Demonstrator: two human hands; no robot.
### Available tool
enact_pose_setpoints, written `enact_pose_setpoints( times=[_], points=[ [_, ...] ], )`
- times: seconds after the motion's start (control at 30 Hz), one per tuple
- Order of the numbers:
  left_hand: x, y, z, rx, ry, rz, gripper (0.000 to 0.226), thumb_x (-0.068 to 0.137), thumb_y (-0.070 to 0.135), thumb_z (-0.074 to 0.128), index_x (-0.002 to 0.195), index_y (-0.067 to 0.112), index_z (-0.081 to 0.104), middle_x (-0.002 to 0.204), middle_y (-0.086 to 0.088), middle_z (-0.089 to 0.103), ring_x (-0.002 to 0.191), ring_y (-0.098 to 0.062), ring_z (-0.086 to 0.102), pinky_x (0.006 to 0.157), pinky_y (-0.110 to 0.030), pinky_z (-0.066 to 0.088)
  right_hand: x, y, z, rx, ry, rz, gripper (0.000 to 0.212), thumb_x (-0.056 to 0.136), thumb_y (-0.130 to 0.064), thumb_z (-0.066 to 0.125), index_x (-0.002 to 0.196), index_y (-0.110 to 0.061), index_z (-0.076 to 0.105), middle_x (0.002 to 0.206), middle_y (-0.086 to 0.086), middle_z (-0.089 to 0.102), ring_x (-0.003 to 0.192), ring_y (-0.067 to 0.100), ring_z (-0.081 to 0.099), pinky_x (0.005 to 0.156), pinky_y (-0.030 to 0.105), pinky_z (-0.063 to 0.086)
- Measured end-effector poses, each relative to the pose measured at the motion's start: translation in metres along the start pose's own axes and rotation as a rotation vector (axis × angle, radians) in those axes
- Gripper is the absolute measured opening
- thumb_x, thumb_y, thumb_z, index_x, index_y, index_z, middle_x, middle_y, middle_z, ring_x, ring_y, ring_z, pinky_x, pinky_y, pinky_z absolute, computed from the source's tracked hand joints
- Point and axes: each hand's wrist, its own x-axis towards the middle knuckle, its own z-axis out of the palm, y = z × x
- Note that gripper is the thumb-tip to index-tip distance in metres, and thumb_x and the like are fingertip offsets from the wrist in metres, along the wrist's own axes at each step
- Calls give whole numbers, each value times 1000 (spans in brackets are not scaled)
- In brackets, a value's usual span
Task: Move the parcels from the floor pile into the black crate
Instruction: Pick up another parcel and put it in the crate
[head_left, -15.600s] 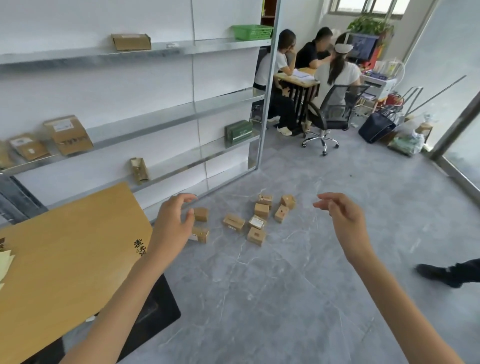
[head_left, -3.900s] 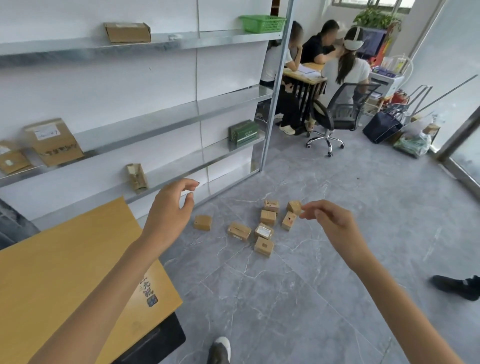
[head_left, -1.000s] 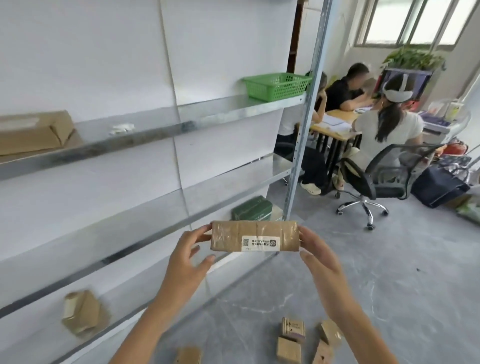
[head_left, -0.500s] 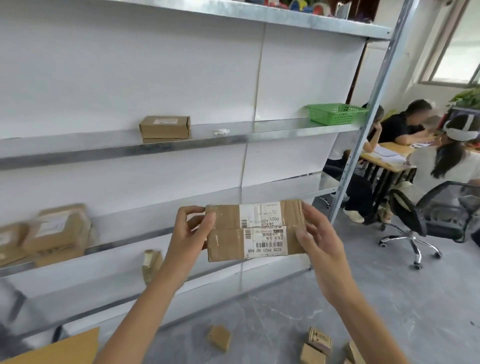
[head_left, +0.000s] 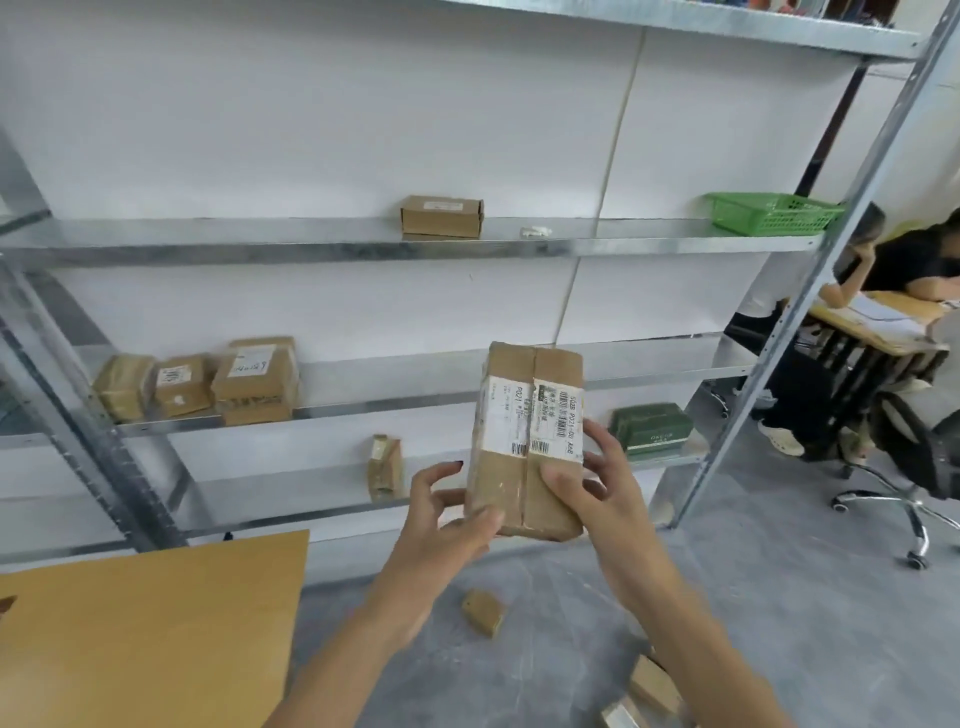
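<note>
Right now the parcel stands on end at the centre of the frame, off the floor, with its labelled face toward the camera. Both hands grip only its lower part. The left hand has its thumb on the bottom front corner and its fingers curled behind the left edge. The right hand presses its thumb on the front, with its fingers wrapped round the right side. With the hold so low, the tall upper end could tip over if either hand lets go early, and the glossy tape may let it slide.

Toward the bottom centre and lower right of the frame, loose parcels lie on the floor. A step taken without looking could kick or crush one. The black crate is not in view, so the carry has to begin with finding it. The desk at lower left, near the left forearm, could be bumped in turning.
</note>
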Motion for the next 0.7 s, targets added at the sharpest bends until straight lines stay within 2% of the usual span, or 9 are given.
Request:
enact_pose_setpoints(
  times=[0.13,0.2,0.27,0.33,0.43,0.47,0.57,0.63,0.7],
  points=[
    [-15,16,-11,34,175,61,89,57,51,73,132,52,26,132,13,40,112,-5,56,88,-32,51,-2,-27,-44,-216,-334,-121,49,80,-18,74,123,-37,60,124,-6,64,102,18,61,87,30,53],
    [-25,26,-17,66,207,121,79,63,56,76,127,57,31,131,16,43,113,-7,55,89,-34,51,-3,-40,-59,-290,-543,-152,46,79,-12,74,121,-28,64,121,-8,66,102,17,62,89,26,53],
    [-38,29,-16,124,130,91,62,60,59,75,116,56,49,121,13,59,105,-11,63,78,-30,56,-6,-48,-65,-301,-670,-137,41,76,-16,74,116,-20,67,118,-6,68,103,14,63,90,23,52],
    [-57,24,-8,105,168,108,45,63,55,75,104,49,60,108,9,69,94,-14,69,67,-26,58,-13,-49,-61,-244,-610,-143,32,79,-20,70,111,-21,69,113,-4,70,104,13,63,88,22,53],
    [-87,11,1,-30,418,141,49,64,51,73,108,37,60,108,2,70,97,-20,68,79,-38,58,-35,-37,-49,-53,-297,-122,24,90,-29,57,112,-27,65,113,-6,67,105,9,62,84,26,50],
    [-97,7,1,-79,486,136,53,64,50,70,112,32,58,110,-1,69,100,-21,67,82,-40,57,-46,-33,-45,-6,-276,-90,27,89,-36,55,114,-30,62,113,-8,67,104,9,61,84,27,49],
    [-130,3,-2,-127,598,122,58,65,48,66,117,25,54,113,-5,67,101,-21,66,79,-34,56,-82,-19,-30,22,-440,-4,43,77,-51,57,119,-45,54,113,-14,67,106,7,63,82,28,55],
    [-153,2,-7,-94,652,101,61,61,53,67,113,25,53,109,-1,68,96,-16,67,75,-31,56,-104,-13,-20,33,-478,19,51,74,-48,62,124,-42,53,114,-7,69,107,14,65,86,38,56],
    [-180,1,-17,-53,696,87,56,58,54,67,103,25,52,100,1,70,85,-14,68,75,-36,54,-125,-10,-10,54,-464,22,50,75,-41,66,123,-37,55,110,0,71,101,18,68,80,36,59]
  ],
)
